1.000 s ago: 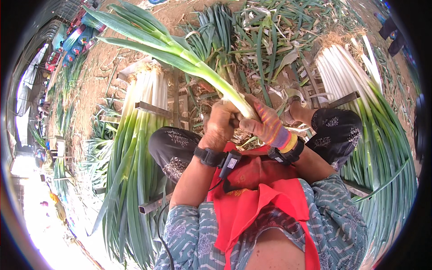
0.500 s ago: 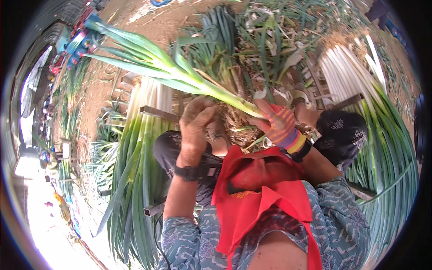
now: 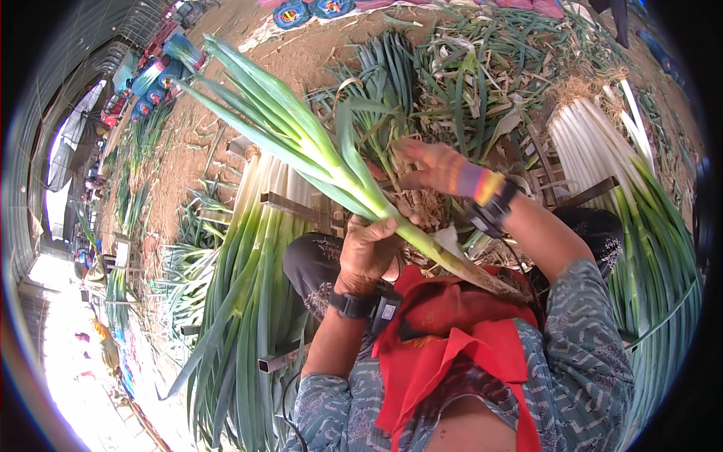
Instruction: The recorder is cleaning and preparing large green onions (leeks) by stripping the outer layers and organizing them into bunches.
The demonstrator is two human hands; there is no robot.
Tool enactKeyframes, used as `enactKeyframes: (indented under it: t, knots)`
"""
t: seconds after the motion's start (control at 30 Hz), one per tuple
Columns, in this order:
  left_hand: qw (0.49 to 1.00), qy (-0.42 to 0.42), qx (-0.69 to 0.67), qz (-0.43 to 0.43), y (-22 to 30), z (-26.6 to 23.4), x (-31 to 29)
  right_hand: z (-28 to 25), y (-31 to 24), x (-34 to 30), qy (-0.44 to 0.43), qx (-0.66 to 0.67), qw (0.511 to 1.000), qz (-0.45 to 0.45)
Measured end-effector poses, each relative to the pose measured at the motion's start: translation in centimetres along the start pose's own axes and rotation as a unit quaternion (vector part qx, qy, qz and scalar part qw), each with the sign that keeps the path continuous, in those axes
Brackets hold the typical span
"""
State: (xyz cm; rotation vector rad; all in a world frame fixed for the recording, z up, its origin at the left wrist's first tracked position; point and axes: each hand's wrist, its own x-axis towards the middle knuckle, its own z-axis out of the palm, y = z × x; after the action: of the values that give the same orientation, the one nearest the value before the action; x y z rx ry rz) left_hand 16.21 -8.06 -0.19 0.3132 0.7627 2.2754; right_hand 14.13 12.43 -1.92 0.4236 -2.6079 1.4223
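My bare left hand [image 3: 367, 251] is closed around the stalk of a large green onion [image 3: 331, 175]. Its leaves fan out to the upper left, and its lower end slants down to the right over my red apron [image 3: 452, 354]. A pale strip of peel [image 3: 449, 239] stands off the stalk. My right hand [image 3: 444, 169], in a striped yellow and purple glove, is apart from the stalk, a bit blurred, fingers stretched to the left with a gap from the thumb. Beneath it are the roots [image 3: 422, 207] of unpeeled green onions [image 3: 384, 68].
Peeled green onions lie in a left bundle [image 3: 245, 279] and a right bundle [image 3: 640, 226], each on a metal frame; a bar [image 3: 290, 205] juts out near my left wrist. Leaf scraps [image 3: 482, 83] cover the ground ahead. Blue printed bundles [image 3: 312, 11] lie at the far edge.
My right hand has left the onion's lower end and moved up over the rooted pile. My left hand has closed on the stalk, whose lower end has swung down toward my lap.
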Motion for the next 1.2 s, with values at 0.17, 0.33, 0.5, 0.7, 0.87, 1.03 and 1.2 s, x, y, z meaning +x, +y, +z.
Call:
enactKeyframes:
  t: [0.17, 0.33, 0.5, 0.7, 0.87, 1.03, 1.2]
  knots:
    - [0.999, -0.032, -0.022, -0.022, 0.1, 1.1, -0.9, 4.5, -3.1, 5.4, -0.067, 0.243, 0.966, -0.057]
    - [0.998, -0.030, -0.043, -0.038, 1.0, 1.0, -2.1, 9.4, 4.5, 0.4, -0.185, 0.087, 0.978, 0.050]
    - [1.000, -0.017, -0.009, 0.022, 2.9, 0.4, -1.1, 5.0, 19.3, -13.2, -0.469, -0.368, 0.801, 0.063]
    - [0.998, 0.036, -0.040, 0.042, 3.4, -2.0, 0.6, 0.5, 3.1, -7.7, -0.102, 0.105, 0.979, 0.144]
    - [0.996, 0.042, -0.067, 0.032, 2.3, -1.7, 0.8, 2.1, -3.7, -5.6, -0.047, 0.055, 0.995, -0.075]
    - [0.996, 0.044, -0.058, 0.056, 1.8, -1.4, 0.7, 2.9, -5.1, -5.8, -0.026, -0.049, 0.979, -0.194]
    - [0.992, 0.077, -0.010, 0.095, 1.2, -2.1, 0.6, 4.6, -5.8, -5.4, 0.055, -0.062, 0.995, 0.059]
